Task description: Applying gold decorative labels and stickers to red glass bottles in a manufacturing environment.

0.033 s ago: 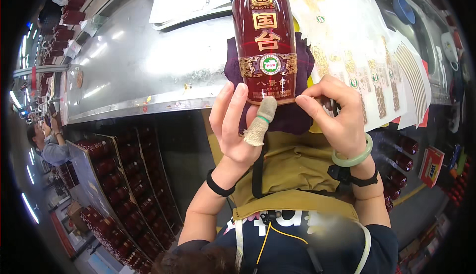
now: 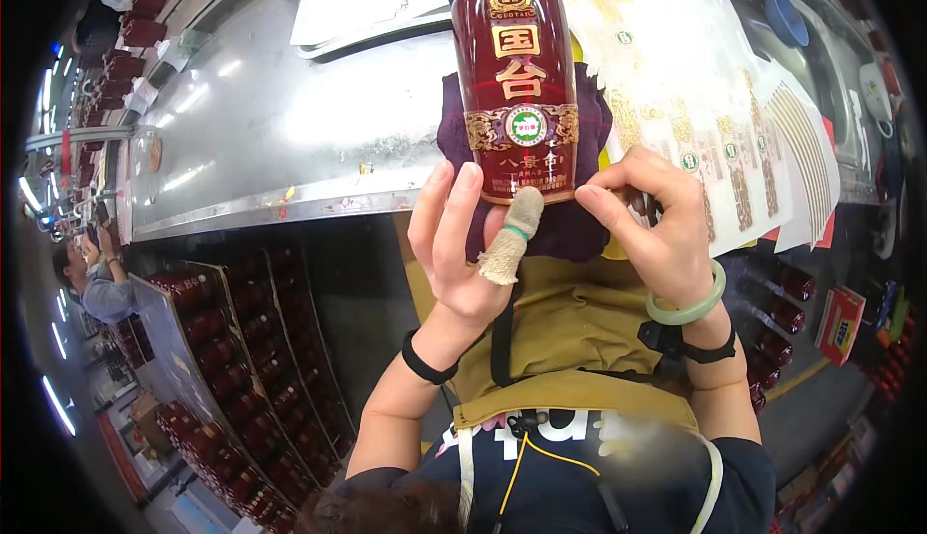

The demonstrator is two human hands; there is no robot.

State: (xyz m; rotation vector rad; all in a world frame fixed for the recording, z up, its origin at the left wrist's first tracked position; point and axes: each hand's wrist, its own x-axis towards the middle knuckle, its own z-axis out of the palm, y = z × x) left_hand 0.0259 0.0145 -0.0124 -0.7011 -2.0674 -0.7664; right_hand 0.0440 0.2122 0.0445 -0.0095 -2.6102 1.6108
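Note:
A dark red glass bottle [image 2: 517, 61] with gold characters and a patterned gold band lies on its back on a folded dark purple cloth [image 2: 449, 128], its neck pointing away from me. My left hand [image 2: 463, 244] is at the bottle's base, index and middle fingers stretched out and apart. A knitted finger cover with a green band [image 2: 512, 239] sits on its thumb, whose tip presses on the bottle's lower front edge. Thumb and index finger of my right hand [image 2: 657, 220] are pinched together beside the base's right corner; anything between them is too small to make out.
Right of the bottle lie white backing sheets [image 2: 715, 61] with gold and green decals. A metal worktable [image 2: 319, 148] stretches left, with a white tray [image 2: 386, 27] at the back. Racks of red bottles [image 2: 232, 351] stand below left. Another person [image 2: 101, 283] is far left.
My left thumb has shifted very slightly to the right on the bottle's lower edge. Everything else stays in place.

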